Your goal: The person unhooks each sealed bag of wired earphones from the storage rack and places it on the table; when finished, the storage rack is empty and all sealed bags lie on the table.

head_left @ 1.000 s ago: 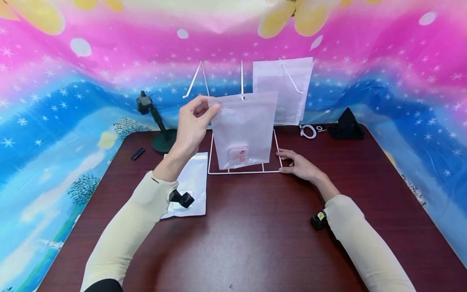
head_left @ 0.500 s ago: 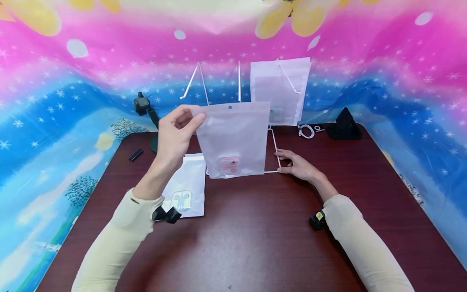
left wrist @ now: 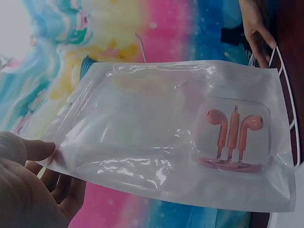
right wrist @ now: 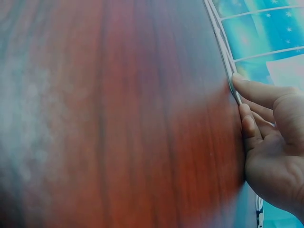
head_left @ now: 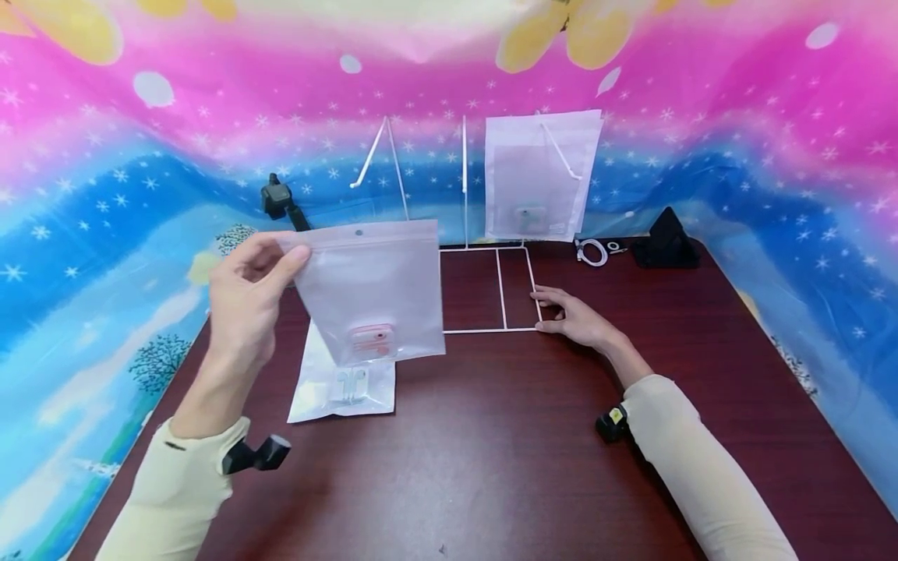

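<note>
My left hand [head_left: 284, 257] pinches the top left corner of a frosted pouch [head_left: 372, 284] and holds it up over the table's left half. In the left wrist view the pouch [left wrist: 156, 137] shows pink earphones [left wrist: 232, 133] in a clear blister, with my thumb and fingers [left wrist: 33, 156] on its corner. My right hand [head_left: 554, 308] rests flat on the table, fingertips [right wrist: 247, 88] against the front right corner of the white wire rack [head_left: 501, 288]. A second pouch [head_left: 540, 175] hangs on the rack's right hook. A third pouch [head_left: 344, 386], with white earphones, lies flat below the held one.
The dark wooden table [head_left: 491, 452] is backed by a colourful cloth backdrop. A black stand [head_left: 281, 202] sits at the back left. A white coiled cable [head_left: 592, 251] and a black wedge-shaped object [head_left: 665, 234] lie at the back right.
My left hand has drawn the pouch off the rack's middle hook and carried it left and lower, over the pouch lying flat. The right hand has stayed at the rack's corner.
</note>
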The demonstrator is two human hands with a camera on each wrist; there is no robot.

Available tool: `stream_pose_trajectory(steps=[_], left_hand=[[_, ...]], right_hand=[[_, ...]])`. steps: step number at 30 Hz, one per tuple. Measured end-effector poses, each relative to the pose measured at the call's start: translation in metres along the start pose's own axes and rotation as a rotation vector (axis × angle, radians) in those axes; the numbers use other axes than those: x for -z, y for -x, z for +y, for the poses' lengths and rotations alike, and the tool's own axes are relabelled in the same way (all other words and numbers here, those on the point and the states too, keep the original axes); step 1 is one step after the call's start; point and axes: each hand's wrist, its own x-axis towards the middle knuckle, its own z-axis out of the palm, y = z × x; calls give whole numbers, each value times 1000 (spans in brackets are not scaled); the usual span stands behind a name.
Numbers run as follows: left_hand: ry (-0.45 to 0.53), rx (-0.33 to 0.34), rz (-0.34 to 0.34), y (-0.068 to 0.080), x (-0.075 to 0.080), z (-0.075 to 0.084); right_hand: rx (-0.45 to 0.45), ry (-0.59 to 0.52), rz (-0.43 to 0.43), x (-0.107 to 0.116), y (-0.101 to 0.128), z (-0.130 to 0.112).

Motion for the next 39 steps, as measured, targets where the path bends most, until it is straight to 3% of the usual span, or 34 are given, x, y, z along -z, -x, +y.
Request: stream_pose_trajectory(steps=[4, 11, 15, 21, 28, 36, 39], left_hand=[[47, 0, 75, -1, 23, 6], [107, 6, 266, -6, 70, 13], [81, 45, 342, -9, 95, 19], [-114, 100, 430, -2, 127, 28], [-337, 271, 481, -1, 157, 30], [-703, 437, 408, -14, 186, 6], [-775, 468, 397, -19, 197, -7]], right_hand=[[-4, -2, 4, 0, 0, 0], [10, -23, 8, -1, 0, -3], [16, -33, 5, -1, 1, -4], [31, -23, -1, -2, 1, -4], [24, -7, 9, 0, 0, -1], [-2, 3, 5, -1, -1, 1], [8, 3, 1, -2, -1, 0]])
